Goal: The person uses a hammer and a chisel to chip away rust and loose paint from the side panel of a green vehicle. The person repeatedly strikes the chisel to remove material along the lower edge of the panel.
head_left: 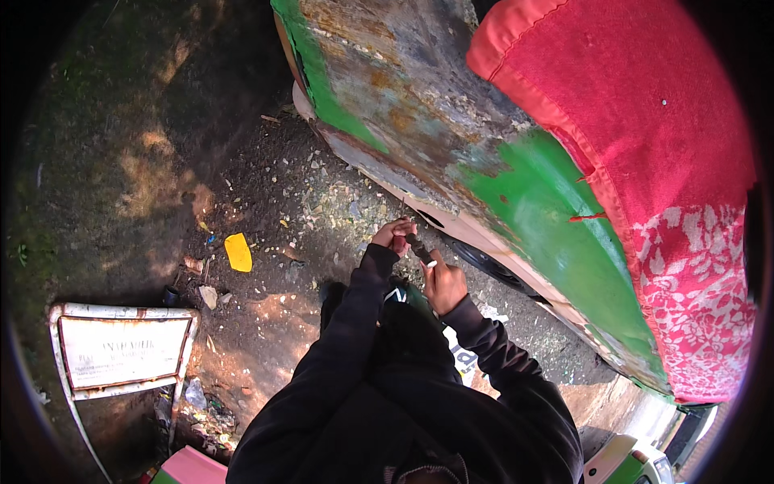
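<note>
Outdoor dirt ground (266,202), dark and littered with paint chips and small debris, patchy sunlight on it. I see a large curved metal vehicle body panel (419,105), green paint scraped down to rusty grey metal, running from the top centre down to the lower right, with a red patterned cloth (661,161) draped over its upper right part. A black tyre (492,266) shows under the panel edge.

I have both arms in dark sleeves reaching up from the lower edge. My left hand (393,235) is closed around the front end of a thin dark scraper tool (419,248), right at the lower pale edge of the panel. My right hand (444,284) is closed on the tool's rear end, lower and nearer to me. The tool's long axis runs diagonally, upper left to lower right, working end pointing up-left toward the panel edge; the tip is hidden by the fingers, so I cannot tell whether it touches the metal.

A yellow plastic scrap (239,252) lies on the dirt well left of the hands. A white rusty-framed sign board (121,351) lies at the lower left.
</note>
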{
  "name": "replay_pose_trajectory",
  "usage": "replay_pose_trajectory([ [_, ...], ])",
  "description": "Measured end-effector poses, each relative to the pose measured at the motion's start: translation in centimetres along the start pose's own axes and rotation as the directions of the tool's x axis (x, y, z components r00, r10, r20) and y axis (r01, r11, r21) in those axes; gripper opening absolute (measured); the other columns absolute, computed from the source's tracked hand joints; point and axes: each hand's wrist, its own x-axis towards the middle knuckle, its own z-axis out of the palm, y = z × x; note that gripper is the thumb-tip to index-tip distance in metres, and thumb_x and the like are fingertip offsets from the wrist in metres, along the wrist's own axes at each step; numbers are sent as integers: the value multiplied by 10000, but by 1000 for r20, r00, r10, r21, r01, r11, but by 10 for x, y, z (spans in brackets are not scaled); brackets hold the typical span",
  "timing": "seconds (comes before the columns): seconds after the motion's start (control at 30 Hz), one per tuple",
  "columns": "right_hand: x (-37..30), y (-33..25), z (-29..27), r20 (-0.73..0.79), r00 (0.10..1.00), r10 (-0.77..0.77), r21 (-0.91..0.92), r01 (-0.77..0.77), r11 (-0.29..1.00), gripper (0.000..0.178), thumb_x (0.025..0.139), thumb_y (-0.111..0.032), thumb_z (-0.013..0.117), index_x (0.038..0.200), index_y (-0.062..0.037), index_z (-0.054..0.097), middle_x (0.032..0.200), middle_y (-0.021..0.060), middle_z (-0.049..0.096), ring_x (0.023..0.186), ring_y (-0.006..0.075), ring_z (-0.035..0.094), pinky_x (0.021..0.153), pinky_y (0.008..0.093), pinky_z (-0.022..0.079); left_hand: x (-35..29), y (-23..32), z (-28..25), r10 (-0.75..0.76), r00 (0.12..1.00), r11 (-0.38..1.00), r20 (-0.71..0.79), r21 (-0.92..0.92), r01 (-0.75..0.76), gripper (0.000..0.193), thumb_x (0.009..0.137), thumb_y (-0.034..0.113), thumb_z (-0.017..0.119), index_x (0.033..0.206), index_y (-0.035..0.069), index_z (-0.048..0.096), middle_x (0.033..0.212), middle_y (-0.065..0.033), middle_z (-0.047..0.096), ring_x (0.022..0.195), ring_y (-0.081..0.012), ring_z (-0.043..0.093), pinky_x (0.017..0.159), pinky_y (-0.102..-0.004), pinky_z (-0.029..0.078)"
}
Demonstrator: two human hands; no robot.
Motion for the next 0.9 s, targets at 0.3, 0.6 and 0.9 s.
replay_pose_trajectory([
  [0.3,0,-13,-4,-4,998,61,63,-61,996,163,875,-133,477,1002,-30,477,569,237,534,568,432,559,522,496,424,-23,-6,39,23,988,997,155,65,-34,81,889,-15,397,827,30,423,586,34,330,477,-53,380,831,-289,498],
  [0.6,-4,-15,-11,-16,996,82,111,-80,991,123,873,-116,486,962,-30,482,580,243,533,583,428,565,516,481,424,-17,-12,53,8,996,985,86,169,-23,146,897,-4,387,764,55,388,585,29,314,465,-58,361,861,-325,504],
  [0.9,-4,-15,-11,1,999,42,127,-42,991,148,902,-168,475,965,-34,482,599,242,539,597,435,560,513,482,415,-13,-18,56,39,998,988,41,151,-45,254,890,19,418,649,84,367,552,27,340,461,-73,387,879,-366,507],
])
